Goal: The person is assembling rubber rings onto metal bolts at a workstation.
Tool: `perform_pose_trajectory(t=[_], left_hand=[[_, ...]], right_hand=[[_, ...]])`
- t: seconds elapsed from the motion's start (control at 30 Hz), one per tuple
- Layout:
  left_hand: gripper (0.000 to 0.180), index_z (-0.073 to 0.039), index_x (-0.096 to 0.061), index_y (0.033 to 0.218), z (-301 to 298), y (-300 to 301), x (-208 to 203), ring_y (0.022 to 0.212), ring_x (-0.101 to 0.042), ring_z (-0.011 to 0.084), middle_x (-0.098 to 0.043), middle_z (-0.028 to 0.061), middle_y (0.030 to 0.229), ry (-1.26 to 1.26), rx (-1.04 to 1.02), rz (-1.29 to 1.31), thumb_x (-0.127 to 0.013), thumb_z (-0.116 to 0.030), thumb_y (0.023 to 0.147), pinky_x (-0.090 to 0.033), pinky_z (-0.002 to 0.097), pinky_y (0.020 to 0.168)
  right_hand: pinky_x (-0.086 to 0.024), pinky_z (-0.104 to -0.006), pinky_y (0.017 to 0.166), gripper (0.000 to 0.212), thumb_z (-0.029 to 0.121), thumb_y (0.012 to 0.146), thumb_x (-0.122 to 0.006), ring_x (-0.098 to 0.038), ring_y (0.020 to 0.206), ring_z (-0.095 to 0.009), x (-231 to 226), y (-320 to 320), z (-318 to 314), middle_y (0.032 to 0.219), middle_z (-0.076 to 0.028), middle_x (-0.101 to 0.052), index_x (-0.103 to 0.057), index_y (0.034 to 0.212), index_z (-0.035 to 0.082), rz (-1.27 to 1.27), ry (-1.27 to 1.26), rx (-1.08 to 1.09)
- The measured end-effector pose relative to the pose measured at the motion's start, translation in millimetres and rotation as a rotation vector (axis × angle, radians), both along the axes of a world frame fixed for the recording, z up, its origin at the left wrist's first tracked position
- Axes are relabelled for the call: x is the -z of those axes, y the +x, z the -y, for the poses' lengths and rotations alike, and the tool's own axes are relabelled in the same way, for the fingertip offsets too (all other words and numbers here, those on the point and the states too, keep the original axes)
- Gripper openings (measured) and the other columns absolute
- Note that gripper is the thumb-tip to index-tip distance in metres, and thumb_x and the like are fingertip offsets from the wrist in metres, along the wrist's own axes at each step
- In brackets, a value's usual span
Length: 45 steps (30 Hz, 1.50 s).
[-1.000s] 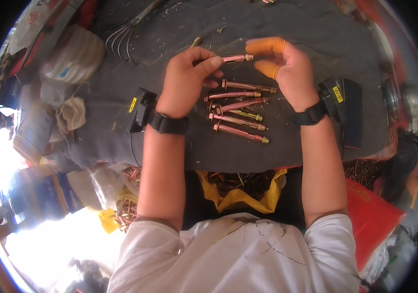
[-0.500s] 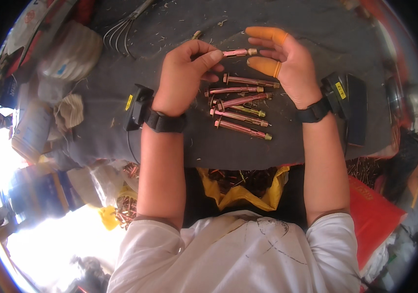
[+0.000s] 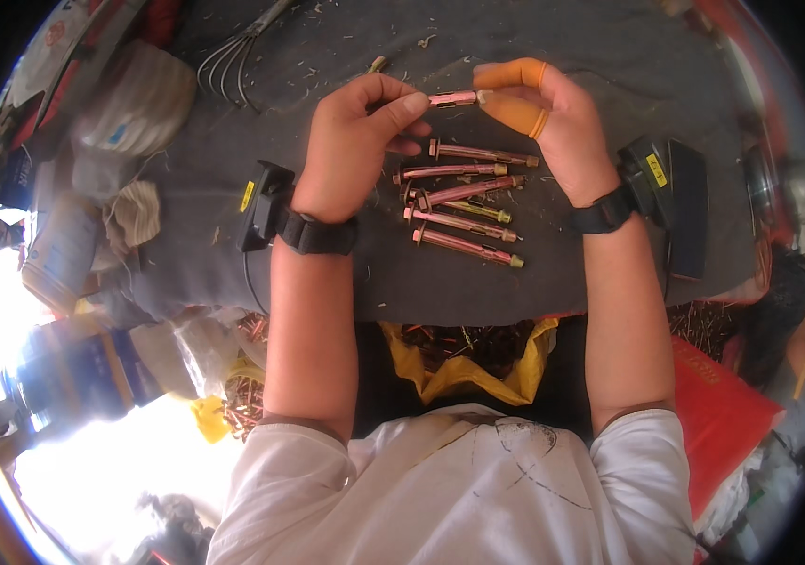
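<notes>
My left hand (image 3: 350, 141) is closed, its thumb and fingers pinching one end of a pinkish-gold sleeve anchor bolt (image 3: 452, 99). The bolt lies crosswise between my hands above the dark cloth. Orange finger cots cover the thumb and forefinger of my right hand (image 3: 567, 141), which close on the bolt's other end and hide its tip. Just below my hands, several similar anchor bolts (image 3: 470, 192) lie roughly side by side on the cloth, some overlapping. A small brass-coloured end of some piece (image 3: 377, 65) shows beyond my left hand.
Dark grey cloth (image 3: 534, 297) covers the table. A wire whisk-like tool (image 3: 242, 52) lies at the far left, near a pale rounded bundle (image 3: 134, 104). At my lap a yellow bag (image 3: 478, 379) holds many bolts. A red bag (image 3: 718, 414) is at the right.
My right thumb and forefinger have closed onto the free end of the bolt, which was uncovered before. My left hand keeps its grip, nearly still.
</notes>
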<state>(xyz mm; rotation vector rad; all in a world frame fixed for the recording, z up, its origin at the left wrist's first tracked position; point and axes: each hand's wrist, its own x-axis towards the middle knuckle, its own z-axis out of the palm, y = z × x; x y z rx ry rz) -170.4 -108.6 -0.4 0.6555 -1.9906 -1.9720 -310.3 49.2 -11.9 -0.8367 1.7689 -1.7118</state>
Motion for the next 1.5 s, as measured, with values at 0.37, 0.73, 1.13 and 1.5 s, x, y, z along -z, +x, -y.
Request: perform_pose_trajectory(t=[0.37, 0.73, 1.13, 1.5], left_hand=[[0.019, 0.001, -0.063, 0.096, 0, 0, 1, 0.078, -0.063, 0.0120, -0.064, 0.0033, 0.086, -0.005, 0.009, 0.007, -0.062, -0.018, 0.092, -0.052, 0.0247, 0.068], [0.019, 0.001, -0.063, 0.095, 1, -1, 2, 0.077, -0.063, 0.0121, -0.063, 0.0034, 0.086, -0.017, 0.011, 0.011, -0.062, -0.018, 0.092, -0.052, 0.0250, 0.067], [0.028, -0.004, -0.067, 0.109, 2, 1, 11, 0.093, -0.059, 0.0170, -0.064, 0.0066, 0.109, -0.501, -0.054, -0.003, -0.067, -0.008, 0.082, -0.047, 0.0294, 0.083], [0.012, -0.004, -0.062, 0.089, 0, -1, 13, 0.082, -0.059, 0.0192, -0.061, 0.0035, 0.082, -0.912, -0.031, 0.144, -0.067, -0.009, 0.079, -0.047, 0.0322, 0.069]], right_hand=[[-0.045, -0.0226, 0.074, 0.022, 0.016, 0.084, -0.070, -0.059, 0.081, -0.009, 4, -3, 1, 0.088, -0.002, -0.067, -0.067, 0.099, 0.002, 0.064, 0.014, -0.010], [-0.047, -0.0229, 0.073, 0.019, 0.016, 0.085, -0.068, -0.062, 0.085, -0.010, 4, -5, 2, 0.086, -0.004, -0.069, -0.068, 0.098, 0.002, -0.074, 0.104, 0.004], [-0.046, -0.0235, 0.071, 0.021, 0.018, 0.089, -0.063, -0.065, 0.085, -0.012, 1, -16, -7, 0.096, -0.005, -0.069, -0.067, 0.103, 0.003, -0.024, 0.097, 0.181], [-0.044, -0.0276, 0.056, 0.021, 0.025, 0.085, -0.065, -0.057, 0.060, -0.012, 9, -4, -2, 0.069, -0.002, -0.065, -0.071, 0.090, 0.006, -0.447, 0.417, 0.132]])
